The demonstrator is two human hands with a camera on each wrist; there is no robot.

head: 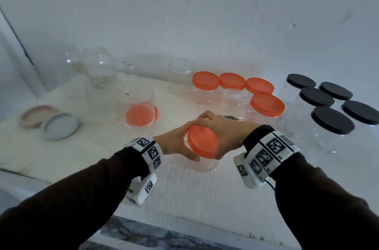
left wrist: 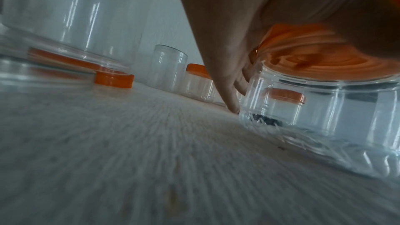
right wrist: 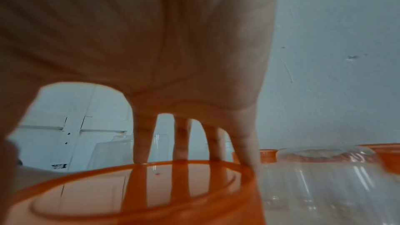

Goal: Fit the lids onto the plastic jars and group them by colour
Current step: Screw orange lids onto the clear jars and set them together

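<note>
A clear plastic jar point(head: 205, 164) stands at the middle of the white table point(head: 61, 157), with an orange lid point(head: 202, 144) on its mouth. My left hand point(head: 180, 145) grips the jar from the left, thumb at the front and fingers point(left wrist: 229, 78) down its far side. My right hand point(head: 221, 133) arches over the lid from the right, its fingertips point(right wrist: 140, 151) and thumb curled round the rim. The left wrist view shows the jar point(left wrist: 324, 117) and lid point(left wrist: 324, 57) from below. The right wrist view shows the lid's top point(right wrist: 138, 186). How far the lid is seated is hidden.
Several orange-lidded jars point(head: 267, 105) stand just behind my hands, and several black-lidded jars point(head: 332, 120) at the right. Open clear jars point(head: 180, 77) line the back left. An upturned jar point(head: 139, 106) covers an orange lid point(head: 137, 116). A beige lid point(head: 37, 115) and a grey-blue lid point(head: 60, 125) lie at the left.
</note>
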